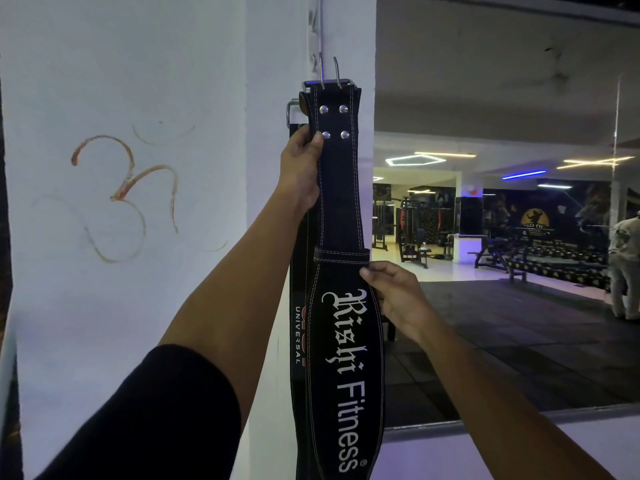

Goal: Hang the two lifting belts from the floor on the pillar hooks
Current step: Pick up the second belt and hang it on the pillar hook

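Note:
A black lifting belt (pixel 341 202) with white "Rishi Fitness" lettering hangs upright against the white pillar (pixel 273 46), its buckle at the top with two prongs pointing up. My left hand (pixel 300 168) grips its upper left edge beside the rivets. Lower down, my right hand (pixel 394 299) pinches the belt's right edge just under the strap loop. Behind it a second black belt (pixel 298 327) marked "UNIVERSAL" hangs from its metal buckle (pixel 292 112). The hook itself is hidden behind the buckles.
The wall (pixel 114 202) to the left carries an orange painted symbol. To the right, a large mirror (pixel 502 98) shows the gym: benches, machines, dumbbell racks and a person (pixel 625 265) standing at the far right. Its ledge runs below my right forearm.

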Demonstrator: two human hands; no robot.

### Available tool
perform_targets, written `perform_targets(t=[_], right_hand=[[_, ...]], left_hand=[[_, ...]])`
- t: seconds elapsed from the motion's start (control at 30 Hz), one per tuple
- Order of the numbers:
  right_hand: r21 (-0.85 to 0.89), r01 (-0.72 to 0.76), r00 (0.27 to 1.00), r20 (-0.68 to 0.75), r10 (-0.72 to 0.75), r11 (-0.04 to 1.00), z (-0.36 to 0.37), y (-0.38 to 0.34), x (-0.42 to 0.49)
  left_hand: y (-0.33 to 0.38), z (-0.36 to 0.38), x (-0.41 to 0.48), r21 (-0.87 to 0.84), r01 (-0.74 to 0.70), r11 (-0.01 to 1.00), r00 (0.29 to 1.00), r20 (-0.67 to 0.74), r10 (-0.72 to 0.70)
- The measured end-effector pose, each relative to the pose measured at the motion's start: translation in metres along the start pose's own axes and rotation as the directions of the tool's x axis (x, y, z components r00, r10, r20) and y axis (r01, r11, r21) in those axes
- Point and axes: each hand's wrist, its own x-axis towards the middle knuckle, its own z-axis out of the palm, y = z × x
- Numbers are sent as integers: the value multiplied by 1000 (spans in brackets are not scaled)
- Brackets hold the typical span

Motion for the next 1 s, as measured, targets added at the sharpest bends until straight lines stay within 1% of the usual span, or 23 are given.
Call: perform_targets(t=[0.1,0.2,0.33,0.43,0.57,0.67,0.8,0.93,1.0], right_hand=[[69,84,996,-12,-83,994,10,-18,1],[97,163,986,-1,-164,982,24,-49,8],[73,245,969,-40,-242,967,46,-91,29],[19,287,955,-85,-285,958,62,-118,43],[16,242,960,-151,-237,970,80,-145,60],[68,221,958,-199,-204,973,89,-154,74],[136,220,955,-233,-185,966,98,-146,81],[142,231,953,-230,-195,963,105,-149,81],[133,242,945,-256,-202,961,109,-154,83]], left_hand=[[0,0,-3,-31,9,999,1000,-11,-9],[-1,-2,-5,-9,3,1000,1000,-10,-3],[-8,-7,-11,51,-7,999,1000,19,6],[-16,-12,-19,51,27,998,999,45,-29],[-24,-19,-26,57,85,995,995,43,-88],[-25,-21,-26,76,101,992,995,7,-102],[-11,-18,-13,59,101,993,988,-121,-94],[3,-15,-3,163,81,983,994,-86,-67],[8,-13,1,193,56,980,993,-114,-34]])
